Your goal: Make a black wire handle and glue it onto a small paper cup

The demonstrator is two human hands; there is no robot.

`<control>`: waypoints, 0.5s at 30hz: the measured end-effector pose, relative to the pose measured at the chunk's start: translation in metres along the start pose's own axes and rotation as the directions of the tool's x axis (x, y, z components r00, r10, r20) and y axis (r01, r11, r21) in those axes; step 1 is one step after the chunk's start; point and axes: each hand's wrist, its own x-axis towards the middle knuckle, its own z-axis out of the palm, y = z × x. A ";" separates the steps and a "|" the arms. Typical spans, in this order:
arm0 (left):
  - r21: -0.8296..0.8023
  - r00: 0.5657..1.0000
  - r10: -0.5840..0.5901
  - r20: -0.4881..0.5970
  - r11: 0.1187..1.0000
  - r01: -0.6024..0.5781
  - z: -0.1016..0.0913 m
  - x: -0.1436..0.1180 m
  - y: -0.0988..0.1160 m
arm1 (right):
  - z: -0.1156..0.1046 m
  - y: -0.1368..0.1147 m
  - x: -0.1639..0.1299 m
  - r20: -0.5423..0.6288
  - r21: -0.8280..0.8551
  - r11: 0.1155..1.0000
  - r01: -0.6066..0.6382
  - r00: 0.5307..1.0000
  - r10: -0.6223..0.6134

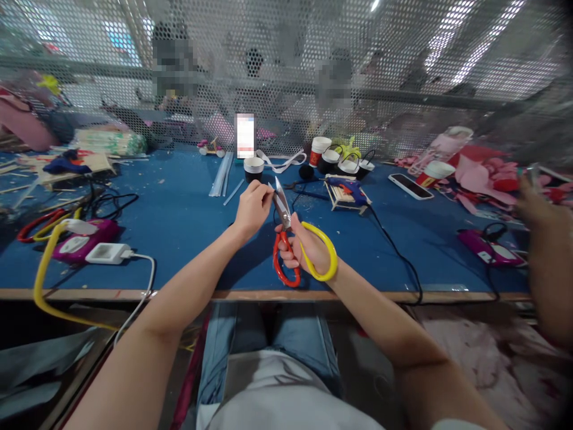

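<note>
My right hand (308, 248) is closed around a pair of scissors (283, 209) with one red and one yellow handle loop. The blades are parted and point up and away from me. My left hand (254, 206) is pinched shut right beside the blade tips. Whatever thin, dark thing its fingertips hold is too small to make out. Just beyond my left hand stands a black cup with a white rim (253, 170). Clear glue sticks (220, 176) lie to its left.
Right of my hands, a blue glue gun (353, 190) rests on a small wooden stick rack (338, 202). Behind are paper cups (320, 149); a phone (410, 186) lies farther right. Purple power strips (83, 242) sit at both sides. Another person's arm (550, 251) reaches in at right.
</note>
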 end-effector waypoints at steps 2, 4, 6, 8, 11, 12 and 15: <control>0.005 1.000 0.001 0.003 1.000 -0.001 0.000 0.000 0.000 | 0.001 0.000 0.000 -0.014 -0.034 0.999 0.002 1.000 -0.002; 0.020 1.000 0.002 0.015 1.000 -0.002 -0.001 0.000 0.001 | 0.000 0.000 0.001 -0.025 -0.081 0.997 0.007 1.000 -0.009; 0.026 1.000 0.000 0.022 1.000 -0.001 -0.001 0.000 0.001 | -0.002 0.000 0.002 -0.032 -0.130 0.991 0.017 0.999 -0.021; -0.018 0.999 -0.037 0.020 0.999 0.038 -0.001 0.000 0.000 | -0.008 -0.001 0.003 -0.052 -0.189 0.982 0.014 0.998 -0.024; -0.235 0.958 -0.271 0.093 0.929 0.286 0.000 0.002 -0.001 | -0.024 -0.009 0.004 -0.132 -0.379 0.925 -0.015 0.990 -0.038; -0.323 0.918 -0.365 0.153 0.860 0.395 0.000 0.002 -0.001 | -0.031 -0.013 0.005 -0.171 -0.482 0.876 -0.016 0.982 -0.076; -0.522 0.789 -0.508 0.345 0.595 0.611 0.001 0.005 0.002 | -0.057 -0.029 0.009 -0.245 -0.848 0.529 -0.014 0.896 -0.369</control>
